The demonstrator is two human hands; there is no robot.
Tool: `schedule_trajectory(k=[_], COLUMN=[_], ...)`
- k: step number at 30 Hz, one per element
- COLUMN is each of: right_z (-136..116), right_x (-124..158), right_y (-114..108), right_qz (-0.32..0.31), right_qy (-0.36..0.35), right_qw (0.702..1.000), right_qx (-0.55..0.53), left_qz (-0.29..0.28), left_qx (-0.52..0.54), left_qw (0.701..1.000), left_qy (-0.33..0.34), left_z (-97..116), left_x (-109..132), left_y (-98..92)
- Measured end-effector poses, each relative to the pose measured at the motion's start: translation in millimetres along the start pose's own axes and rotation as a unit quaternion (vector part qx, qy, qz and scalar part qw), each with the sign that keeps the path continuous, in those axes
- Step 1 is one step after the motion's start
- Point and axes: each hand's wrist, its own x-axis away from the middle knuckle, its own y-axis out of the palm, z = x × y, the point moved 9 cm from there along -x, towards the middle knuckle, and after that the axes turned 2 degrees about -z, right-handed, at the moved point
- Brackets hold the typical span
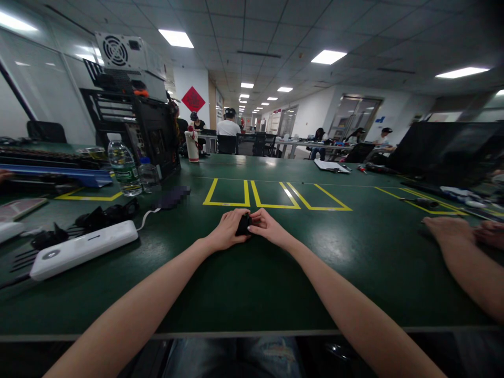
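Observation:
A small black object [243, 224] sits between my hands just above or on the green table [244, 283]; its kind cannot be made out. My left hand [227, 230] is closed around its left side, with the thumb low and the fingers over the top. On the other side my right hand [270, 228] pinches the object's right edge between thumb and fingers. Much of it is hidden by the fingers. Just beyond my hands, yellow tape outlines [271, 207] mark the tabletop.
To the left lie a white power strip [84, 250] and black cables; behind them stand a water bottle [124, 165], a smaller bottle [148, 176] and an open computer case [151, 131]. At right, another person's forearm [464, 257] rests near a screwdriver [423, 202]. A clipboard [331, 166] lies farther back.

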Motion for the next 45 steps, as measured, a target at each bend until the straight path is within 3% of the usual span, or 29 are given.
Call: schedule_trajectory(k=[5, 12, 18, 29, 32, 38, 45], right_z=[-0.7, 7.5, -1.8, 3.6, 5.6, -5.5, 1.7], right_x=[-1.6, -1.8, -0.3, -0.9, -0.5, 2.1, -1.6], right_y=[-2.9, -3.0, 1.1, -4.1, -2.6, 1.8, -3.8], right_qz=[0.019, 0.006, -0.014, 0.024, 0.008, -0.014, 0.027], right_qy=[-0.004, 0.042, -0.007, 0.023, 0.039, -0.002, 0.005], right_qw=[1.000, 0.999, 1.000, 0.999, 0.999, 1.000, 0.999], right_qx=[0.015, 0.011, -0.018, 0.021, 0.021, -0.003, 0.022], left_qz=[0.001, 0.000, 0.009, 0.004, 0.004, 0.008, 0.011], left_qx=[0.002, 0.005, -0.002, 0.001, 0.001, 0.000, -0.002], left_qw=[1.000, 1.000, 1.000, 1.000, 1.000, 1.000, 1.000], left_qy=[-0.002, -0.002, -0.003, -0.001, -0.002, -0.007, 0.001], left_z=[-0.7, 0.1, -2.6, -0.9, -1.1, -3.9, -2.4], left_x=[-0.2, 0.2, -0.6, -0.4, -0.2, -0.7, -0.6], left_y=[0.0, -0.3, 2.0, 0.5, 0.8, 1.9, 2.1])
